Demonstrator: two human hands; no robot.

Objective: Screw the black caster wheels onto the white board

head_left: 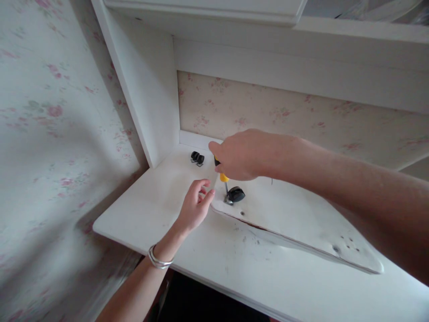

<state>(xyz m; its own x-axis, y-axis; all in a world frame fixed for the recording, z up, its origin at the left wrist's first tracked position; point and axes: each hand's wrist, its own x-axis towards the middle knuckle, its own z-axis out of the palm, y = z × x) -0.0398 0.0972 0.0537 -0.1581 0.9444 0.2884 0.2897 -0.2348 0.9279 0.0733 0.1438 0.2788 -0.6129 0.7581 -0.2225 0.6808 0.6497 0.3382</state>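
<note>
My right hand [244,154] is wrapped round the yellow and black handle of a screwdriver [224,177], held upright. Its shaft points down to the metal plate of a black caster wheel [236,194], which sits at the left end of a white board [284,214]. Close to the board's left edge is my left hand [197,201], fingers loosely curled and apart, with nothing visible in it. Whether its fingertips touch the board I cannot tell. A second black caster [197,158] lies on the desk behind, beyond my left hand.
The board rests on a white desk [140,214] with dark smudges near the board's front edge. Several holes [348,243] show at the board's right end. A white side panel [150,89] rises at the left, and a shelf [208,11] hangs overhead. Flowered wallpaper [50,134] covers the wall.
</note>
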